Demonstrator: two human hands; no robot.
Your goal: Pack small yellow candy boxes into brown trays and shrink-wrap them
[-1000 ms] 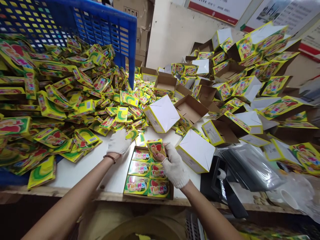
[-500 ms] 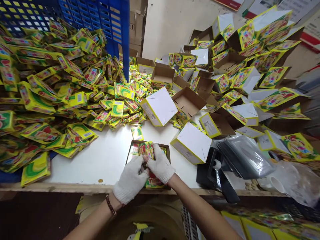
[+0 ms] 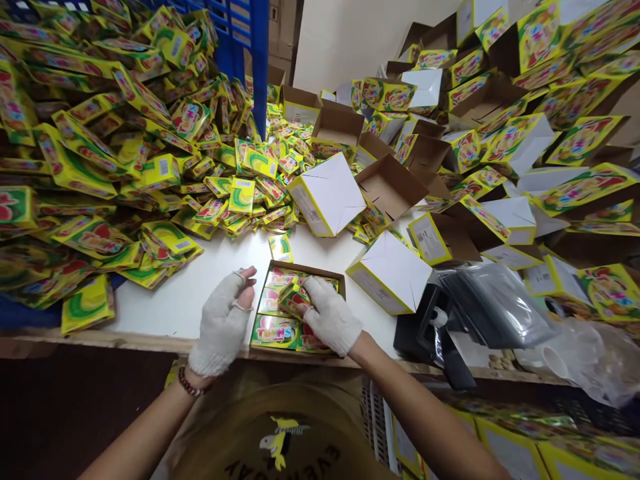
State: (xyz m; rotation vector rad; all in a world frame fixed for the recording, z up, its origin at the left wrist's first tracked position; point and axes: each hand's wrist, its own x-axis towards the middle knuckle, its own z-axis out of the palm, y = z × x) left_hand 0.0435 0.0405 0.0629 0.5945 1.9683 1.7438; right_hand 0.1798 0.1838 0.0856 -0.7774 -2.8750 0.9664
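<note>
My right hand (image 3: 333,319), in a white fingerless glove, grips a small yellow and green printed packet (image 3: 291,297), held tilted over an open display box (image 3: 342,283). Flat packets (image 3: 274,331) with fruit pictures lie in rows inside that box. The right hand hides part of its contents. Left of the box, my gloved left hand (image 3: 224,321) is raised with nothing in it, fingers apart and pointing toward the box. One single packet (image 3: 281,248) lies on the white table just behind the box.
A blue crate (image 3: 257,73) stands at the left, with a large heap of packets (image 3: 125,153) spilling from it. Empty display boxes (image 3: 330,193) pile up at the right. A black tape dispenser (image 3: 433,333) and clear plastic bags (image 3: 500,303) sit near the front edge.
My left hand has moved left, away from the display box, and its fingers have opened. My right hand stays over the box with the packet. The view has shifted slightly.
</note>
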